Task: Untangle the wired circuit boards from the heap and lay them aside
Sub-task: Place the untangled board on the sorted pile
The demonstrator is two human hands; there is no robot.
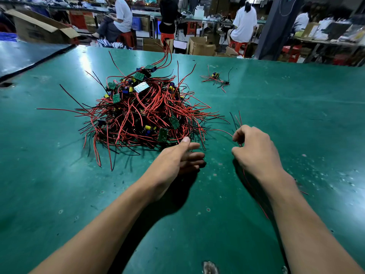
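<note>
— Where are you at?

— My right grip [255, 153] is curled round a few wires [237, 120], red and black. Their ends stick up past my knuckles and the rest trails under my wrist. I think a board hangs on them, but my hand hides it, so I can't say. My left grip [176, 159] is spread, fingers straight, at the near edge of the heap [142, 111], thumb just beside a board [163, 134].

— How would you free the thing cleanly?

— Press the heap flat with the left and draw the right away low and slow along the desk [296, 115], out over bare green. If a wire snags, I'd stop and lift the loop off. A yank would likely drag half the pile along, or strain a solder joint.

— And the heap itself?

— It sits left of centre on the desk, well apart from the bunch [216, 78] laid aside at the far right. It's a mound of small green boards carrying yellow and blue parts, buried in thin red leads and fewer black ones that splay out all round. Light, springy stuff, I'd judge, and the leads look ready to hook one another.
</note>
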